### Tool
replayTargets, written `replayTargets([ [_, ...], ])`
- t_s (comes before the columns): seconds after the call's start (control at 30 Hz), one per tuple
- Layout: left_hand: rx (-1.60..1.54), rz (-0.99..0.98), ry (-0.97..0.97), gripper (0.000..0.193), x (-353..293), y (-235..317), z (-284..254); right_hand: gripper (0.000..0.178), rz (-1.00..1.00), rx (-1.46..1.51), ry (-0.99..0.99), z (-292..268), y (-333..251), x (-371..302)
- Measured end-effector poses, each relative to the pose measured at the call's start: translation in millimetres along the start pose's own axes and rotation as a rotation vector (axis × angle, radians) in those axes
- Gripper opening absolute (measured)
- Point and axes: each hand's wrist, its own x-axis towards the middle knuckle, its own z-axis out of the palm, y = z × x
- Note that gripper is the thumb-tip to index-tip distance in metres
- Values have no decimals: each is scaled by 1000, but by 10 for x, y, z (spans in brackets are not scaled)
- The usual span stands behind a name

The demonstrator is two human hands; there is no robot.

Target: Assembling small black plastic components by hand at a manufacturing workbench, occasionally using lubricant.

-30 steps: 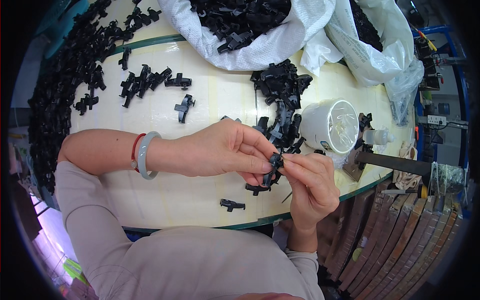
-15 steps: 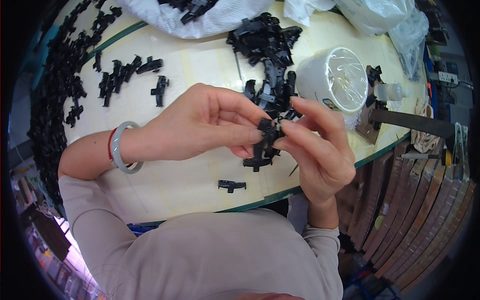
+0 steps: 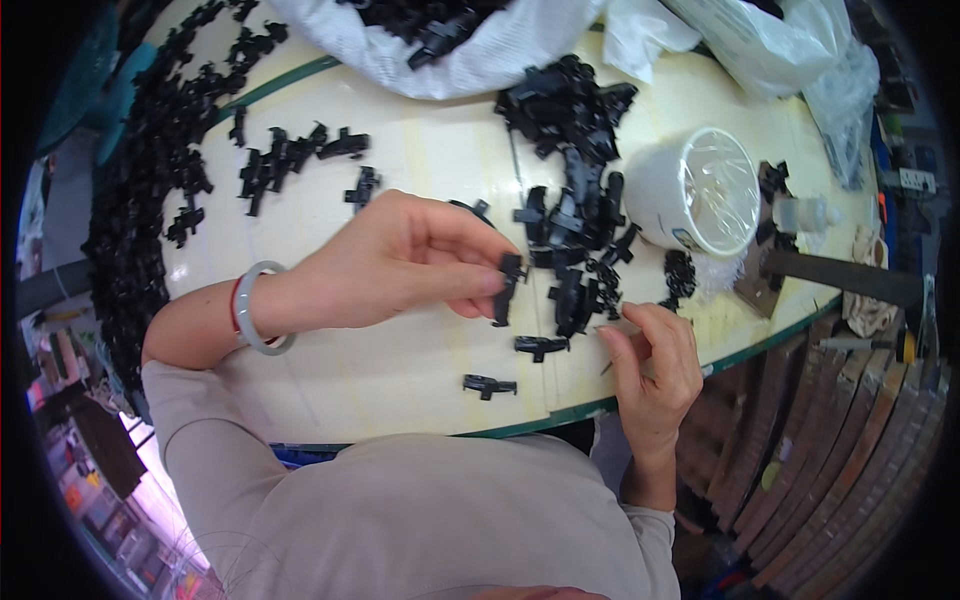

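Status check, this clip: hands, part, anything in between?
Left hand: grip shut on one black part. Right hand: grip open, nothing visibly held. Loose black parts lie between both hands.

White tub [image 3: 658, 200], translucent bottle [image 3: 798, 214], crumpled pale cloth [image 3: 868, 305], upright brown slabs [image 3: 800, 455]

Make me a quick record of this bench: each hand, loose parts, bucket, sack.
Left hand: pinching a black plastic part
Right hand: thumb and forefinger apart, near small black pieces
Loose parts: two black ones near the person's edge
Bucket: white, clear plastic inside
Sack: white, holding black parts
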Motion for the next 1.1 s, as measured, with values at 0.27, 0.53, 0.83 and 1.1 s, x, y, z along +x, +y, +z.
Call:
replayTargets([
  [0.27, -2, -23, 16, 22, -19, -9, -14, 16, -58, -54, 13, 77, 84, -46],
  [0.53, 309, -93, 293, 22, -244, 147, -271, 11, 422, 882, 186, -109, 155, -116],
  [0.83, 1332, 346, 671, 24, -455, 217, -223, 20, 490, 1377, 158, -55, 284, -104],
  [1.1, 1478, 779, 352, 29, 39, 170, -173, 23, 567, 1332, 255, -138, 185, -63],
])
